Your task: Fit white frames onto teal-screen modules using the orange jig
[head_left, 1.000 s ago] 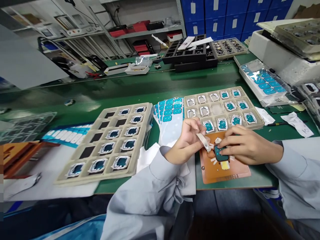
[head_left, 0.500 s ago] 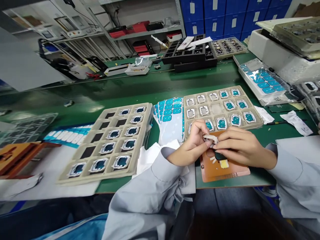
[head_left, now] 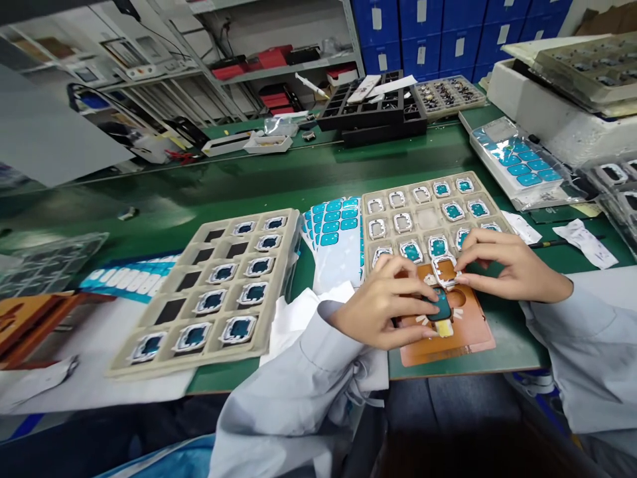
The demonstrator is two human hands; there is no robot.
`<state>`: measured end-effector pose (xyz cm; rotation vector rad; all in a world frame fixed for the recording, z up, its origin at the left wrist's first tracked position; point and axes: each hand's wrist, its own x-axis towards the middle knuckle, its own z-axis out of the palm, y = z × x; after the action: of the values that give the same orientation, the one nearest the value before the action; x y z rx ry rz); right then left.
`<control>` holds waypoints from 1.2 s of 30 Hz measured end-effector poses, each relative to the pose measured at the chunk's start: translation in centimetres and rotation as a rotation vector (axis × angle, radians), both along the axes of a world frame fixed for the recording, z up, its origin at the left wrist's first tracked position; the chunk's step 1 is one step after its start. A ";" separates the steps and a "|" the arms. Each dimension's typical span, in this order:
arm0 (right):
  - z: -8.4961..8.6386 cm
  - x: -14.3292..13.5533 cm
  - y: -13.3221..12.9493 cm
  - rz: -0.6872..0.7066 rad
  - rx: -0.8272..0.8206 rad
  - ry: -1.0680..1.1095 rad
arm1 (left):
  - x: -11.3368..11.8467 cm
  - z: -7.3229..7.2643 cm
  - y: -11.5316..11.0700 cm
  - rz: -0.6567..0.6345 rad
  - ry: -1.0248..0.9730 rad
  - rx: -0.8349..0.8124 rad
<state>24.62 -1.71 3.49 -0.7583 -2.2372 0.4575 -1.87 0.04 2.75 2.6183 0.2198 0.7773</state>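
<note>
Between my right hand's point(head_left: 507, 269) thumb and fingers is a small silver-white square frame point(head_left: 444, 272) with an open centre, tilted above an orange fixture plate point(head_left: 470, 325). My left hand point(head_left: 391, 302) reaches over the fixture from the left, fingers spread. Its fingertips touch the left side of a dark teal rounded plate point(head_left: 440, 307) lying there. A yellow tab point(head_left: 444, 328) shows just below the teal plate, with small white strips beside it. Directly behind is a beige tray point(head_left: 426, 218) of similar frames, some with teal film; my right hand covers part of it.
Left of my arms stands another beige tray point(head_left: 182, 282) with frames and dark pads. Teal sticker sheets point(head_left: 338, 252) and crumpled white paper point(head_left: 293, 315) lie between the trays. Black trays point(head_left: 365, 109) sit at the back; a bagged sticker stack point(head_left: 522, 162) lies right.
My hands have moved apart from their shared pinch on the frame. The right hand now holds it alone; the left has come down to the teal plate.
</note>
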 end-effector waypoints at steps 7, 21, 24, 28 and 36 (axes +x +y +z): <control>0.3 0.5 -0.1 -0.028 -0.051 -0.083 | 0.0 -0.2 -0.1 0.015 0.013 0.097; 0.4 -1.9 -2.6 0.021 0.067 -0.037 | 0.2 -0.7 -0.6 0.299 -0.142 0.138; 0.3 -2.3 -2.9 0.015 0.080 -0.065 | 0.3 -0.7 -0.7 0.304 -0.082 0.158; 0.0 -2.2 -3.0 0.002 0.081 -0.079 | 0.1 -0.4 -0.7 0.303 -0.036 0.211; -0.9 -2.0 -2.9 0.021 0.030 -0.084 | 0.2 -0.9 -0.5 0.283 0.024 0.071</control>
<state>22.65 -4.60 2.60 -0.7510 -2.3266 0.4085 -1.71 -0.51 1.88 2.6985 0.5896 0.8596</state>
